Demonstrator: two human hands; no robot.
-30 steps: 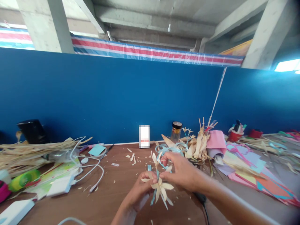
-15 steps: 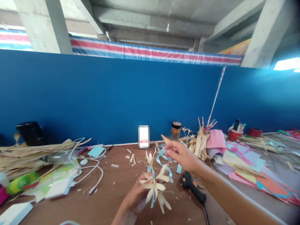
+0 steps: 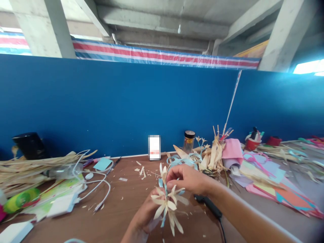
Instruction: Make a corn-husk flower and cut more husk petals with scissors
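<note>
Right fingers (image 3: 174, 173) beside flower spray (image 3: 166, 204)

The flower spray (image 3: 165, 204) is held at the lower centre of the frame, nearly upright. Its petals are pale cream, narrow and pointed, with a dry, husk-like look. One slim blossom (image 3: 163, 171) stands at the top, its petals pointing upward. Below it, open blooms crowd together, the foremost spread like a star, the lowest petals drooping. A light-blue stem (image 3: 166, 191) runs between them, partly hidden, its lower end slanting slightly leftward.
</note>
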